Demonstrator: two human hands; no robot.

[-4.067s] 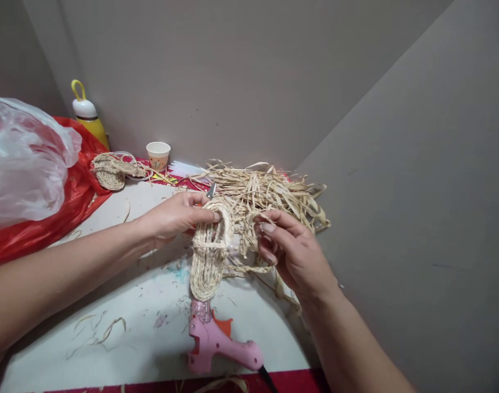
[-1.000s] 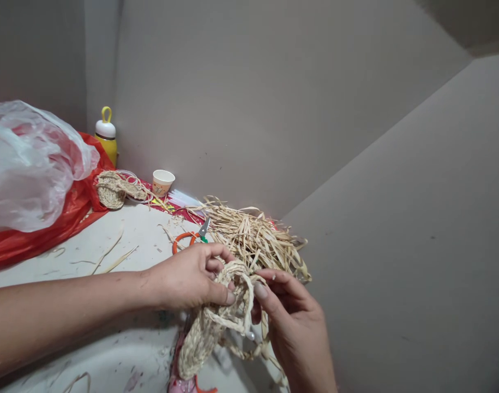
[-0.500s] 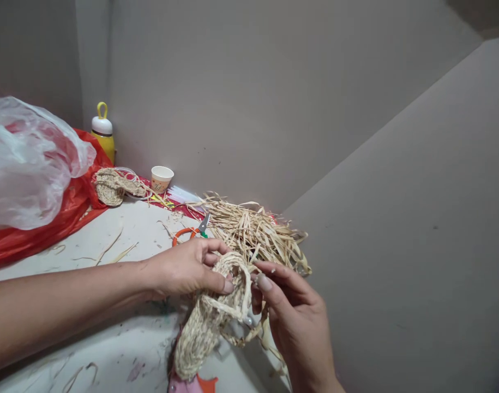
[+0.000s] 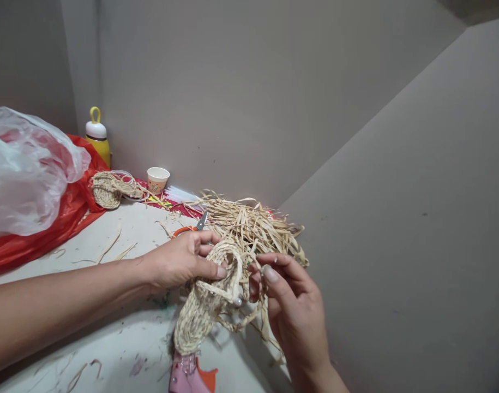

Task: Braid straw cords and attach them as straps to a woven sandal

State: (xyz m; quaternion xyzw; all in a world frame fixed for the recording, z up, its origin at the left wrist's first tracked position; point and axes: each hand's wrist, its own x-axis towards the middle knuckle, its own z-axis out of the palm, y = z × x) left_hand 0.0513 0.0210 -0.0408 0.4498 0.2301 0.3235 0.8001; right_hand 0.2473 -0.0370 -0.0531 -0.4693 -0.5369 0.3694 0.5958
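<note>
My left hand (image 4: 181,261) is closed on a small woven straw slipper (image 4: 197,319), thumb on top and fingers behind its curled upper end. A pin with a pearl-like head (image 4: 238,301) sticks out at the slipper's right side. Just right of the slipper, my right hand (image 4: 296,300) pinches a straw strand (image 4: 260,263) between thumb and forefinger. A twisted straw cord (image 4: 236,327) hangs in a loop below the fingers. Beneath the slipper's lower end lies a pink and orange object (image 4: 192,376), its kind unclear, with pins on it.
Loose dry straw (image 4: 249,221) lies behind my hands, with orange-handled scissors (image 4: 200,221) beside it. Further left are a paper cup (image 4: 157,180), another woven straw piece (image 4: 108,189), a yellow bottle (image 4: 97,144) and plastic bags (image 4: 28,169). A grey wall (image 4: 233,98) rises behind.
Both hands and the slipper sit slightly higher and further left in view. My right hand has drawn the strand a little away from the slipper. The pink object shows more.
</note>
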